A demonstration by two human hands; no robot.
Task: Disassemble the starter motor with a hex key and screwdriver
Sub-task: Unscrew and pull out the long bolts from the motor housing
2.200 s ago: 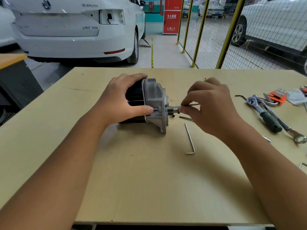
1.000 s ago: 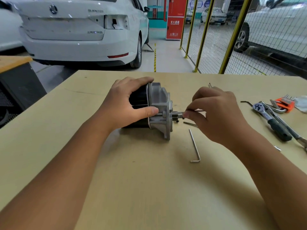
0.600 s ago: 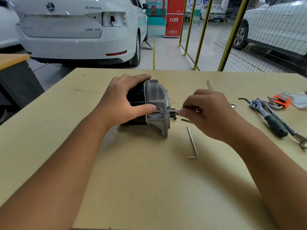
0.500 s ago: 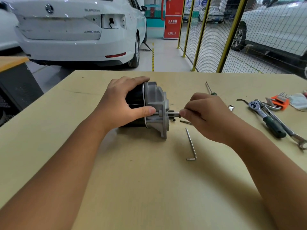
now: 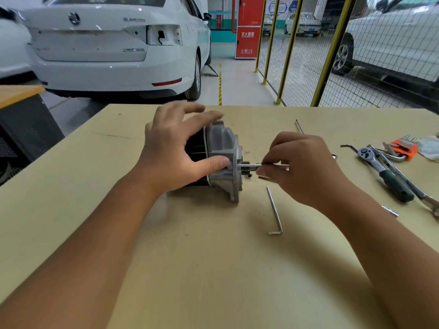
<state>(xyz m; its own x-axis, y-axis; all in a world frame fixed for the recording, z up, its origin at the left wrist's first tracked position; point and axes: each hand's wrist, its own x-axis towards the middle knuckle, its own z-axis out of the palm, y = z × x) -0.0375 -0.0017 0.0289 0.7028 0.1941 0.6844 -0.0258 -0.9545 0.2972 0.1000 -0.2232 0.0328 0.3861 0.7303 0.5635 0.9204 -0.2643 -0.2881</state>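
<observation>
The starter motor (image 5: 222,157), a black body with a grey cast end housing, lies on its side on the wooden table (image 5: 213,269). My left hand (image 5: 175,157) rests over its black body, thumb pressed on the housing, fingers lifted and spread. My right hand (image 5: 301,167) pinches a thin hex key (image 5: 259,165) that points horizontally into the housing's right face. A second hex key (image 5: 274,210) lies on the table just right of the motor. A thin screwdriver shaft (image 5: 299,126) shows behind my right hand.
At the right of the table lie a ratchet with a green handle (image 5: 386,175), a wrench, an orange hex key set (image 5: 403,148) and small loose metal parts (image 5: 389,211). White cars and a yellow mesh fence stand beyond the table's far edge.
My left fingers have lifted and spread off the top of the motor; the thumb stays on the housing. My right hand keeps turning the hex key at the housing.
</observation>
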